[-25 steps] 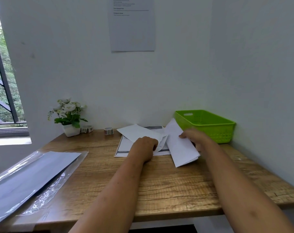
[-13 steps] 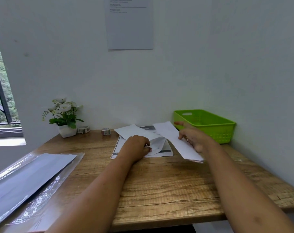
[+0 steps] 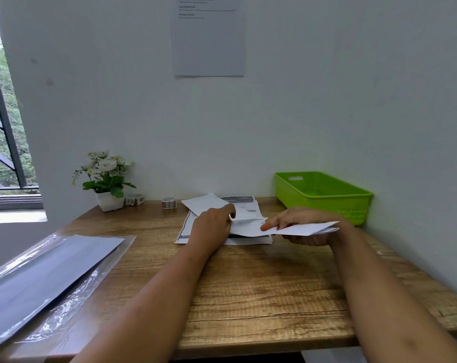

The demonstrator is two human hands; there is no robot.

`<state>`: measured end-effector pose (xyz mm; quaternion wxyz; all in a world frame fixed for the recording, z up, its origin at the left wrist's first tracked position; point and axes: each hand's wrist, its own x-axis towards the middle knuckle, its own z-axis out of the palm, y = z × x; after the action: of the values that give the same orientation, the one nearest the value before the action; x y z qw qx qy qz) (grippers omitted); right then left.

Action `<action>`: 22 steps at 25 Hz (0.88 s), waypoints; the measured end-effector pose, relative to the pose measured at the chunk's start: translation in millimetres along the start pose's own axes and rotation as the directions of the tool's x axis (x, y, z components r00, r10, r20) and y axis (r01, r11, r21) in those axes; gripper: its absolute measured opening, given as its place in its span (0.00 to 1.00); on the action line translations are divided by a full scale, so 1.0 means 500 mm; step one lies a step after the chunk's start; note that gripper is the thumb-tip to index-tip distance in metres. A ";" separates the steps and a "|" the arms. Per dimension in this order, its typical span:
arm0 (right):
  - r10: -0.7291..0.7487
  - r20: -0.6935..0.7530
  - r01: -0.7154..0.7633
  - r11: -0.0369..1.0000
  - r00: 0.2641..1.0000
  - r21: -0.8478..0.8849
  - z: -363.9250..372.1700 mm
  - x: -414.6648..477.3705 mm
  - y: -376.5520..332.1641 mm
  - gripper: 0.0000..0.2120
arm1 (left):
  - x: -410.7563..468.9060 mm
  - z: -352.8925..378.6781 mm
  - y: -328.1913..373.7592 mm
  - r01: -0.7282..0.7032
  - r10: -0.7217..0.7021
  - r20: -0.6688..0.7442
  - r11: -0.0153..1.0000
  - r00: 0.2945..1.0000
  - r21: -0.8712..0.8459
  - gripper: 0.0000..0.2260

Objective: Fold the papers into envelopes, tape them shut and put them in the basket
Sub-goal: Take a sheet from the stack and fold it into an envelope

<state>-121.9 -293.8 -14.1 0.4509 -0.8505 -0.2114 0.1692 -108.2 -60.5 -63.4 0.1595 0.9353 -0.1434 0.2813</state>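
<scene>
A folded white paper (image 3: 304,228) is lifted a little off the wooden desk (image 3: 248,289), nearly level, and my right hand (image 3: 300,224) pinches it with fingers on top and thumb underneath. My left hand (image 3: 213,226) rests with curled fingers on another white sheet (image 3: 205,204) atop a stack of printed papers (image 3: 244,205) in the middle of the desk. The green basket (image 3: 324,196) stands at the back right, just behind my right hand. Two rolls of tape (image 3: 169,203) (image 3: 134,199) lie near the wall.
A small white pot of flowers (image 3: 105,179) stands at the back left. A plastic sleeve holding grey sheets (image 3: 46,276) lies over the desk's left part. Walls close in behind and on the right; a window is at far left.
My right hand has lifted the folded paper off the desk and turned it from tilted to nearly flat, nearer the stack. My left hand stays on the sheet over the stack.
</scene>
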 end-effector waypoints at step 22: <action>0.113 -0.375 0.008 0.952 0.920 0.306 0.039 0.052 0.005 0.13 | -0.003 -0.016 0.043 -0.120 0.119 -0.177 0.993 0.977 0.009 0.04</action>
<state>-108.8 -268.2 -29.2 0.6032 -0.7938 -0.0666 0.0400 -120.9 -76.9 -53.4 0.1550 0.8962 -0.1847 0.3725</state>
